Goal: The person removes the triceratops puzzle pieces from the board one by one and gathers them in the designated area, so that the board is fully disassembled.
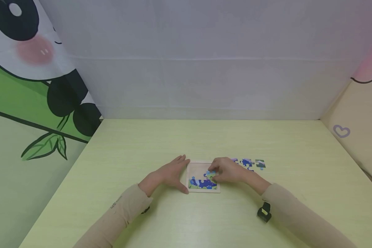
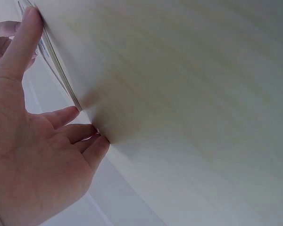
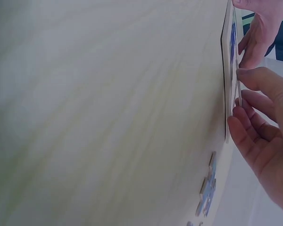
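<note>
In the head view a square wooden puzzle tray (image 1: 199, 167) lies on the table, with blue dinosaur-patterned pieces (image 1: 204, 184) fitted along its near side. My left hand (image 1: 173, 173) is spread against the tray's left edge, thumb near the front corner and fingertips near the back one. Over the tray's right side, my right hand (image 1: 228, 171) pinches a green and blue puzzle piece (image 1: 210, 175) between thumb and fingers. From the right wrist that piece appears edge-on as a thin strip (image 3: 239, 89), close above the tray. Whether it touches the pieces below cannot be told.
Several loose puzzle pieces (image 1: 246, 162) lie right of the tray, partly hidden behind the right hand; one with green (image 1: 260, 163) is farthest right. The pale table (image 1: 127, 148) meets a grey back wall covering (image 1: 189, 86). Printed panels stand at both sides.
</note>
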{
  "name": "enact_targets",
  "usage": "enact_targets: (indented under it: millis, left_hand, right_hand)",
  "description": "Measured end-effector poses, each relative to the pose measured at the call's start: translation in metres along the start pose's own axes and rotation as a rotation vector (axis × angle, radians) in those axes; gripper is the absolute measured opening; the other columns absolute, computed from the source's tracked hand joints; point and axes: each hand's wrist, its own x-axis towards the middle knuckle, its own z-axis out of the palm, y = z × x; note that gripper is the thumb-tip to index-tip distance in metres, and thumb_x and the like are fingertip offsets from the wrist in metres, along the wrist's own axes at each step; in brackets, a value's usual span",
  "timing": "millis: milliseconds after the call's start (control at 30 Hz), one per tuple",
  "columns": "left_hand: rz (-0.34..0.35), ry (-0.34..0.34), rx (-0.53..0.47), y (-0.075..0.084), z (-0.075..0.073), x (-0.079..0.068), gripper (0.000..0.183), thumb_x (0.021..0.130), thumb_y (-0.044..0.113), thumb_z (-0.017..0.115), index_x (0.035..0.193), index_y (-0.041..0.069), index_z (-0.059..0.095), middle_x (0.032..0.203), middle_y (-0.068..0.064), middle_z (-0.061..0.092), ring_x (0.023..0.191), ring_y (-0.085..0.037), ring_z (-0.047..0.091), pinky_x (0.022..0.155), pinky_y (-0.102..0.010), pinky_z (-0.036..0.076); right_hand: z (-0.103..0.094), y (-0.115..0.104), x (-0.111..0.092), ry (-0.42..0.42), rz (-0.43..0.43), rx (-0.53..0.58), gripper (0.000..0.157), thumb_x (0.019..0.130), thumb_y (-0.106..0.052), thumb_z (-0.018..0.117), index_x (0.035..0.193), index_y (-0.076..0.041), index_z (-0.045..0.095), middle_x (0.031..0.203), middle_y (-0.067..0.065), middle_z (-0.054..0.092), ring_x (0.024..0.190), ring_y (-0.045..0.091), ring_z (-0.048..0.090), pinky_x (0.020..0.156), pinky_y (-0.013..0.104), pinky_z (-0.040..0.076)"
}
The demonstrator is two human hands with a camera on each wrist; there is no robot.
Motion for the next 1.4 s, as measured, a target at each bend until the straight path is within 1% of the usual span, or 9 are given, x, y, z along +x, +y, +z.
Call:
enact_targets:
  millis: [200,367,467,700,800,900,1000,1200,1400]
  left_hand:
    - [-0.004,0.002,0.008,0.001,-0.002,0.003,0.112,0.06,0.051,0.079,0.145,0.007,0.019,0.151,-0.013,0.009,0.139,-0.026,0.005,0.111,-0.041,0.015]
    - [-0.015,0.003,0.008,0.002,-0.002,0.005,0.113,0.06,0.051,0.079,0.145,0.008,0.019,0.151,-0.012,0.008,0.139,-0.026,0.005,0.111,-0.041,0.015]
    - [-0.006,0.009,0.005,0.002,-0.002,0.006,0.112,0.06,0.05,0.079,0.145,0.007,0.019,0.151,-0.013,0.009,0.139,-0.027,0.005,0.111,-0.042,0.016]
    - [0.009,0.016,-0.01,0.003,-0.002,0.005,0.112,0.06,0.049,0.079,0.144,0.005,0.02,0.151,-0.015,0.01,0.138,-0.029,0.006,0.111,-0.043,0.016]
    - [0.01,0.019,-0.006,0.002,-0.002,0.005,0.112,0.06,0.05,0.079,0.144,0.005,0.02,0.151,-0.015,0.01,0.138,-0.029,0.006,0.111,-0.043,0.016]
    - [0.002,0.016,-0.003,0.002,-0.002,0.006,0.112,0.06,0.05,0.079,0.144,0.006,0.02,0.151,-0.014,0.009,0.138,-0.029,0.006,0.111,-0.043,0.016]
    - [-0.005,0.015,-0.008,0.002,-0.002,0.006,0.112,0.06,0.051,0.079,0.144,0.007,0.02,0.151,-0.014,0.009,0.138,-0.028,0.006,0.111,-0.043,0.016]
    - [0.0,0.017,-0.012,0.0,-0.001,0.006,0.113,0.059,0.052,0.078,0.144,0.007,0.02,0.151,-0.013,0.009,0.138,-0.028,0.006,0.111,-0.043,0.016]
    - [0.0,0.012,-0.014,0.002,-0.003,0.005,0.112,0.06,0.051,0.079,0.144,0.006,0.02,0.151,-0.015,0.009,0.138,-0.029,0.006,0.111,-0.044,0.016]
  right_hand:
    - [-0.011,0.001,-0.006,0.024,-0.015,-0.026,0.029,0.076,-0.01,0.07,0.103,-0.002,0.067,0.095,0.001,0.063,0.083,0.013,0.057,0.068,0.022,0.051]
    - [-0.021,0.009,-0.015,0.036,-0.022,-0.072,0.026,0.077,-0.01,0.069,0.103,-0.003,0.068,0.092,0.0,0.062,0.085,0.016,0.057,0.065,0.02,0.05]
    - [-0.027,0.014,-0.022,0.049,-0.016,-0.094,0.026,0.077,-0.009,0.068,0.102,-0.004,0.068,0.092,0.0,0.062,0.084,0.016,0.057,0.064,0.02,0.05]
    - [-0.041,0.026,-0.044,0.055,0.006,-0.101,0.028,0.079,-0.007,0.066,0.106,0.001,0.065,0.096,0.005,0.061,0.083,0.018,0.058,0.06,0.018,0.05]
    - [-0.048,0.031,-0.055,0.069,0.01,-0.103,0.027,0.078,-0.005,0.066,0.105,0.002,0.065,0.098,0.007,0.061,0.081,0.017,0.059,0.059,0.018,0.05]
    - [-0.053,0.036,-0.065,0.086,0.019,-0.108,0.027,0.077,-0.002,0.067,0.104,0.002,0.066,0.097,0.009,0.061,0.077,0.016,0.057,0.057,0.019,0.05]
    - [-0.059,0.04,-0.076,0.098,0.037,-0.117,0.026,0.076,-0.002,0.068,0.102,0.003,0.066,0.096,0.009,0.061,0.077,0.017,0.057,0.058,0.019,0.05]
    - [-0.067,0.055,-0.099,0.128,0.064,-0.139,0.025,0.075,-0.003,0.069,0.1,0.003,0.067,0.094,0.008,0.062,0.081,0.02,0.058,0.061,0.021,0.052]
    - [-0.069,0.065,-0.114,0.158,0.094,-0.175,0.026,0.073,-0.001,0.07,0.099,0.005,0.066,0.093,0.009,0.061,0.078,0.018,0.058,0.06,0.021,0.052]
